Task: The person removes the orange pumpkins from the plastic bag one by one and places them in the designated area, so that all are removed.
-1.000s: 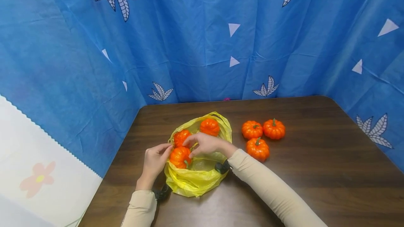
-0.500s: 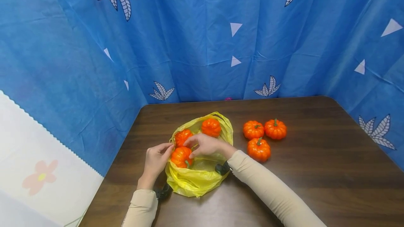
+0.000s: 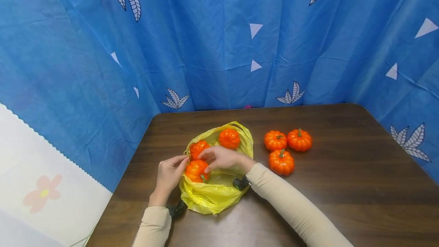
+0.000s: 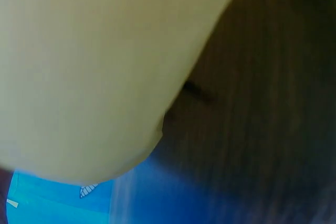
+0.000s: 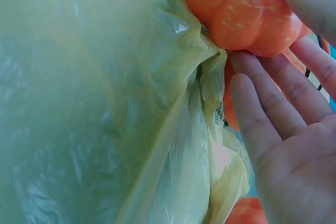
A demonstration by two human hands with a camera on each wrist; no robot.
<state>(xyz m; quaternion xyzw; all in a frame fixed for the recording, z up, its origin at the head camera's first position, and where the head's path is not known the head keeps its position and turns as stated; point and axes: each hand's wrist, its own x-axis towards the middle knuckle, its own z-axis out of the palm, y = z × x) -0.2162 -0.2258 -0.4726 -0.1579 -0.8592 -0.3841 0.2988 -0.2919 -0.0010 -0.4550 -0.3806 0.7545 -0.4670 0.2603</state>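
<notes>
A yellow plastic bag (image 3: 209, 201) lies mouth up on the wooden table, with three shiny orange pumpkins inside: a front one (image 3: 196, 171), a left one (image 3: 198, 149) and a back one (image 3: 229, 138). My left hand (image 3: 169, 174) pinches the bag's left rim between thumb and fingertips. Reaching over the mouth from the right, my right hand (image 3: 223, 158) has its thumb and fingers about the front pumpkin. In the right wrist view the thumb (image 5: 310, 3) lies against a pumpkin (image 5: 241, 14), the fingers along its other side. A beige sleeve (image 4: 94, 66) fills much of the left wrist view.
Three more orange pumpkins stand close together right of the bag: one at the left (image 3: 275, 140), one at the right (image 3: 299, 140) and one in front (image 3: 281, 162). A blue patterned curtain (image 3: 219, 48) hangs behind the table (image 3: 343, 163). Black wrist cameras sit under both wrists.
</notes>
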